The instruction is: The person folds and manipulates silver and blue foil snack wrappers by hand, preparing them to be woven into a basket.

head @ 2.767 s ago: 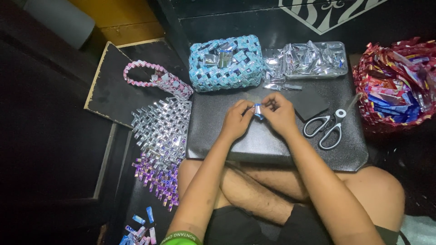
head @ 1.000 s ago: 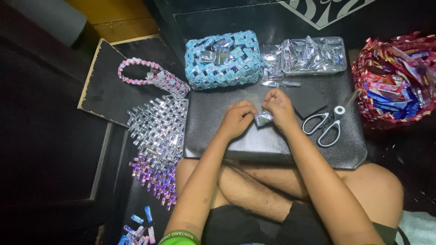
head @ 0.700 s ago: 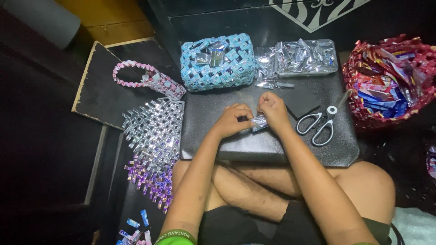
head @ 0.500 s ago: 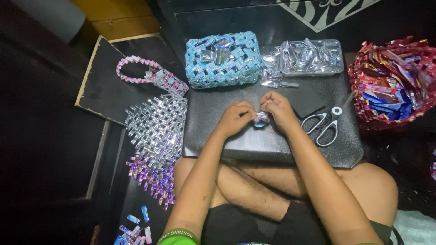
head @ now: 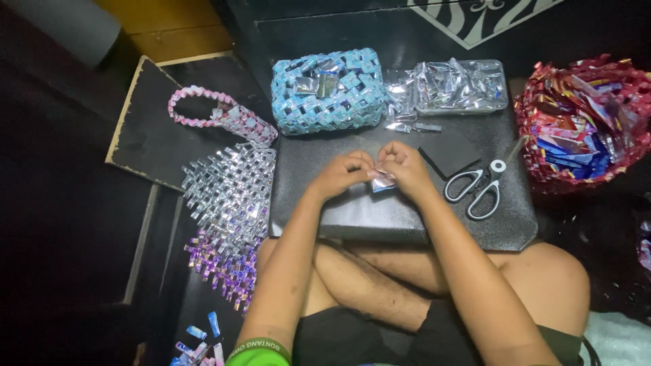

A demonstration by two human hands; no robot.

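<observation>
1. My left hand (head: 342,175) and right hand (head: 405,168) met over the middle of the black board (head: 380,213) on my lap, both pinching a small folded silver foil strip (head: 382,180) between the fingertips.
2. The scissors (head: 478,186) lay toward the board's right edge, handles toward me, untouched.
3. At the far edge sat the blue woven basket (head: 327,91), and beside it a clear tray of silver strips (head: 461,85).
4. A red woven basket (head: 583,122) of wrappers stood off the right edge; the woven silver panel (head: 230,196) hung off the left.
5. As I judged it, the slick little strip could spring open or slip from my pinch if I eased the pressure, and an elbow swing could knock the scissors off the board.
</observation>
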